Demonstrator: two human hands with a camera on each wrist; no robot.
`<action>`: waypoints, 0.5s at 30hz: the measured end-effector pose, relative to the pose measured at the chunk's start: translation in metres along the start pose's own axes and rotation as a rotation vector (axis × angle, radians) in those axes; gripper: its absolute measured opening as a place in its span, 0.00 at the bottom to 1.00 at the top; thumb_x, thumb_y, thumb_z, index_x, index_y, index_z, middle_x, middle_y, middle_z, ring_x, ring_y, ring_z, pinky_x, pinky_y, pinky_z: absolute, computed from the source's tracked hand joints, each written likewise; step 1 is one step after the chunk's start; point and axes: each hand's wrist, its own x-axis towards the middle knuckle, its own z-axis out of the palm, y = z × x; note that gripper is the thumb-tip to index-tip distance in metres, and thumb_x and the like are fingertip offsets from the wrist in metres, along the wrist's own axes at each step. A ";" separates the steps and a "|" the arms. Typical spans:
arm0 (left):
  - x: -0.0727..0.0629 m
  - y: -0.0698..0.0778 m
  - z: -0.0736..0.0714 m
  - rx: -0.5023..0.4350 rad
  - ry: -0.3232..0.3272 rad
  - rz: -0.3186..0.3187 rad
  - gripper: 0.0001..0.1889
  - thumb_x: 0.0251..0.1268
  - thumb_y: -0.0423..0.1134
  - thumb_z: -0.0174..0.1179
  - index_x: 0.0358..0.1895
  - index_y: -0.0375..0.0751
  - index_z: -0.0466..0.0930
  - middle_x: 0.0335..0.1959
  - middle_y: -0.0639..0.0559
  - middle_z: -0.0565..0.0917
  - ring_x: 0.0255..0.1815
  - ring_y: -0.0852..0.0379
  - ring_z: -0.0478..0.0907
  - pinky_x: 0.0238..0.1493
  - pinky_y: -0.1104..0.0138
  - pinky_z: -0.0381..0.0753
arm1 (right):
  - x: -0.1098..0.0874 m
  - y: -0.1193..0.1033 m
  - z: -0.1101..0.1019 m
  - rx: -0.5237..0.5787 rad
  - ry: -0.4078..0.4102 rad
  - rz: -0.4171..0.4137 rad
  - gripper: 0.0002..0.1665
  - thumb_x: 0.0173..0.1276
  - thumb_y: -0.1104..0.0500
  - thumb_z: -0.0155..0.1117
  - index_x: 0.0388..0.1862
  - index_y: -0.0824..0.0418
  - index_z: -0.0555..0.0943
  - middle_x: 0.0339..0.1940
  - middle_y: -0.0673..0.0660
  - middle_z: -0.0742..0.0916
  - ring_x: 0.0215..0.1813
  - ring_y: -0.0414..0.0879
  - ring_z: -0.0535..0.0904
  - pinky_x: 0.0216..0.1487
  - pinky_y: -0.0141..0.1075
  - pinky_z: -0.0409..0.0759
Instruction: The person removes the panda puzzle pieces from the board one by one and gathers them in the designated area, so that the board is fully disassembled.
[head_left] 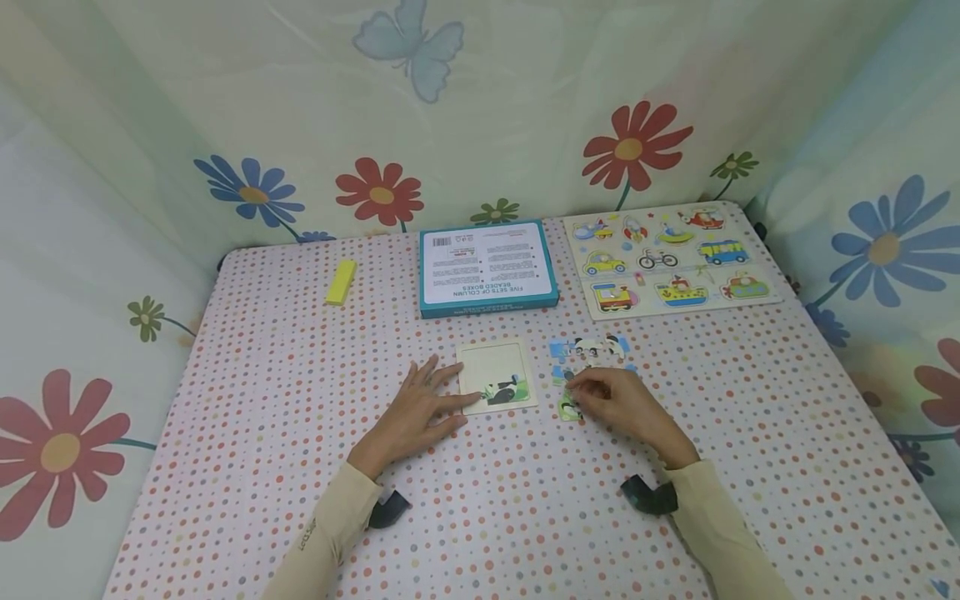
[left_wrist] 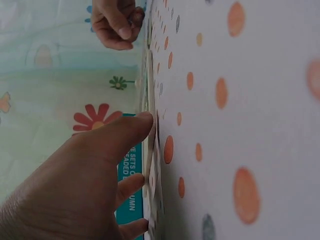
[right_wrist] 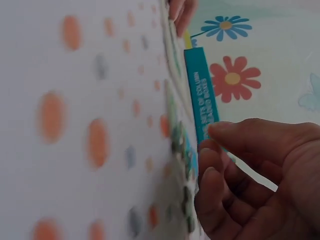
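My left hand (head_left: 430, 408) lies with spread fingers at the left edge of a square puzzle tray (head_left: 480, 360); one fingertip overlaps its inside. A fitted panda piece (head_left: 504, 390) fills the tray's lower part. My right hand (head_left: 611, 400) is over loose panda puzzle pieces (head_left: 588, 347) right of the tray, its fingers curled and thumb near the index fingertip (right_wrist: 209, 145). I cannot tell whether a piece is between them. A green and black piece (head_left: 570, 410) lies just below these fingertips, and the hand partly hides the other pieces.
Behind the tray lies a teal and white box (head_left: 487, 267). A wooden board with vehicle pictures (head_left: 667, 260) stretches across the back right. A yellow block (head_left: 341, 282) is at the back left. Flowered curtains (head_left: 495, 108) surround the dotted tablecloth (head_left: 262, 375).
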 end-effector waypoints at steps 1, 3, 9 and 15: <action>0.000 0.000 0.000 0.000 0.001 0.000 0.19 0.70 0.55 0.53 0.62 0.65 0.75 0.74 0.50 0.61 0.77 0.39 0.42 0.73 0.42 0.37 | 0.002 -0.002 0.000 0.010 0.008 -0.023 0.07 0.65 0.66 0.64 0.41 0.60 0.86 0.31 0.51 0.85 0.28 0.41 0.74 0.29 0.32 0.75; -0.001 0.001 0.000 -0.007 0.003 0.000 0.19 0.70 0.55 0.54 0.62 0.65 0.76 0.74 0.50 0.62 0.77 0.39 0.42 0.73 0.41 0.36 | 0.009 -0.008 0.002 0.034 0.018 -0.065 0.08 0.66 0.65 0.64 0.42 0.60 0.85 0.34 0.52 0.86 0.30 0.41 0.76 0.31 0.33 0.76; -0.001 0.003 0.001 -0.014 0.001 0.003 0.19 0.70 0.55 0.53 0.63 0.67 0.75 0.75 0.50 0.60 0.77 0.38 0.42 0.72 0.40 0.37 | 0.039 -0.030 0.019 0.136 -0.038 -0.143 0.09 0.68 0.61 0.62 0.45 0.59 0.85 0.41 0.52 0.86 0.31 0.42 0.78 0.32 0.34 0.77; 0.000 0.003 0.001 0.017 0.014 0.017 0.19 0.70 0.55 0.52 0.63 0.68 0.74 0.75 0.49 0.60 0.77 0.38 0.43 0.71 0.38 0.39 | 0.058 -0.043 0.040 0.223 -0.132 -0.202 0.12 0.69 0.65 0.59 0.48 0.61 0.84 0.43 0.56 0.86 0.28 0.44 0.77 0.31 0.34 0.76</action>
